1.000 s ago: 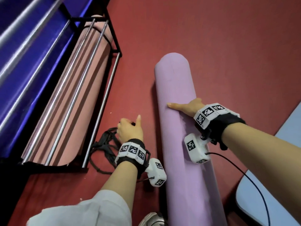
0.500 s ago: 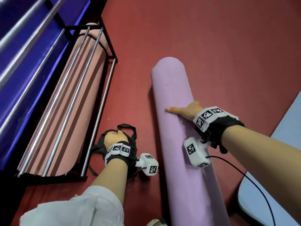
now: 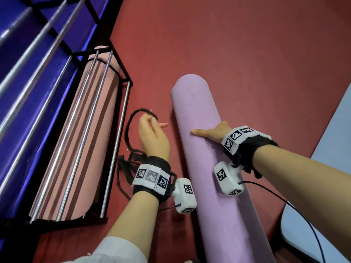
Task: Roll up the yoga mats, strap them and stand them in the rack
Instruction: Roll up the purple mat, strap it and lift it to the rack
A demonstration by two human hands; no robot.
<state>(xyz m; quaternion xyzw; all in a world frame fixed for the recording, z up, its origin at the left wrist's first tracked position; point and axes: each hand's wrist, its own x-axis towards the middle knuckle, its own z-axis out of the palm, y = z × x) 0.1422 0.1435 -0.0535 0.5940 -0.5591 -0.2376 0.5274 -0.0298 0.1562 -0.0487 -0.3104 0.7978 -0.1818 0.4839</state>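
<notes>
Head view: left hand (image 3: 153, 137) grips looped black fabric strap (image 3: 126, 128), and if right hand (image 3: 218, 130) (thumb flat, fingers hidden) slips, rolled lilac foam mat (image 3: 199, 103) could unroll.

2 rolled yoga mats: purple mat (image 3: 205, 168), pink mat (image 3: 104, 120). 1 flat blue mat (image 3: 334, 130). 1 rack (image 3: 117, 139). 1 black strap (image 3: 121, 164). 2 hands: left hand (image 3: 152, 133), right hand (image 3: 210, 131).
</notes>
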